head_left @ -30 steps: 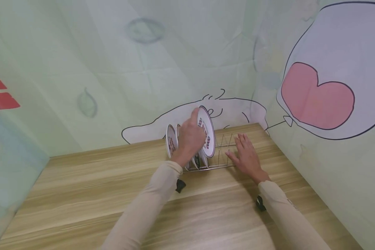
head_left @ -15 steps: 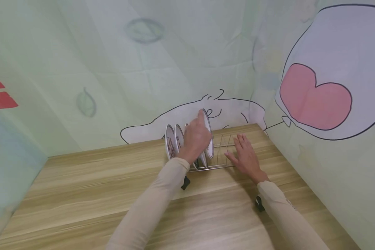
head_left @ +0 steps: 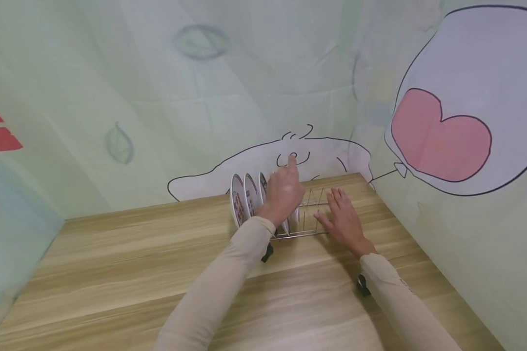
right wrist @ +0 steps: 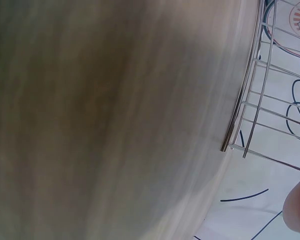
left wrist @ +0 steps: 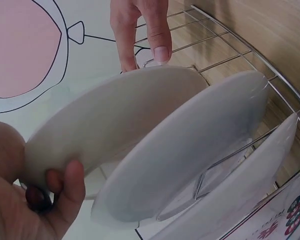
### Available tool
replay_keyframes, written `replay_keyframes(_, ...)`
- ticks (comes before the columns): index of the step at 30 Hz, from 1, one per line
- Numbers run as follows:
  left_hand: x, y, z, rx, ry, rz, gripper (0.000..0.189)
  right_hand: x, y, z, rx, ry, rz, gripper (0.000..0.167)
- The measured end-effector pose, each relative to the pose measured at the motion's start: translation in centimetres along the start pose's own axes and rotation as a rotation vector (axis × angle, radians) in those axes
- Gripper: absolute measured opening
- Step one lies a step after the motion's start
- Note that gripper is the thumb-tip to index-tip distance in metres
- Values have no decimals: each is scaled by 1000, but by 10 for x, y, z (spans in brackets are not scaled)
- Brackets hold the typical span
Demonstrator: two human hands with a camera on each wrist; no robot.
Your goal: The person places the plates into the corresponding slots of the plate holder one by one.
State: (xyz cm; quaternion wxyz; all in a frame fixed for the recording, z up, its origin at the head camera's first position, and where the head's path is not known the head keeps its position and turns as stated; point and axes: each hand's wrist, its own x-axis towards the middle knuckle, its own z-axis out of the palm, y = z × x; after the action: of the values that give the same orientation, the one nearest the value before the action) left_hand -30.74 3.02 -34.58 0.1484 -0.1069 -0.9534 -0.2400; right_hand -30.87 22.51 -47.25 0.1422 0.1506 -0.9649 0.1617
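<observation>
My left hand [head_left: 283, 192] pinches the rim of a white plate [left wrist: 110, 115] that stands on edge over a wire dish rack [head_left: 300, 234]. In the head view the hand covers most of this plate. Behind it in the left wrist view, a second white plate [left wrist: 185, 150] leans in the rack. My right hand [head_left: 344, 219], fingers mostly straight, rests at the right end of the rack. Its fingertips [left wrist: 161, 54] appear just beyond the held plate in the left wrist view. The right wrist view shows rack wires [right wrist: 260, 100] and a bit of a finger [right wrist: 297, 205].
Several more plates with printed patterns, among them the leftmost plate [head_left: 237, 200], stand upright in the rack's left part. The rack sits on a wood-grain table [head_left: 136, 273] near its back edge. A printed cloth wall [head_left: 158, 97] rises behind and to the right.
My left hand has moved right along the rack, turning the held plate until its patterned face is out of the head view. My right hand has stayed at the rack's right end.
</observation>
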Motion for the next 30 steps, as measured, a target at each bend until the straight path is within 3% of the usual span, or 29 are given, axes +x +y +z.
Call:
replay_keyframes(8,3,2,9,69,-20,1,73,0,0,1,6,8,-5,77)
replay_keyframes(13,3,1,17,58,-59,-14,68,-1,1,1,5,6,-3,77)
replay_keyframes(24,4,5,32,127,-126,-30,72,0,2,-1,1,14,-17,76)
replay_keyframes(30,6,6,38,204,-141,-24,74,-1,2,0,7,21,-20,75)
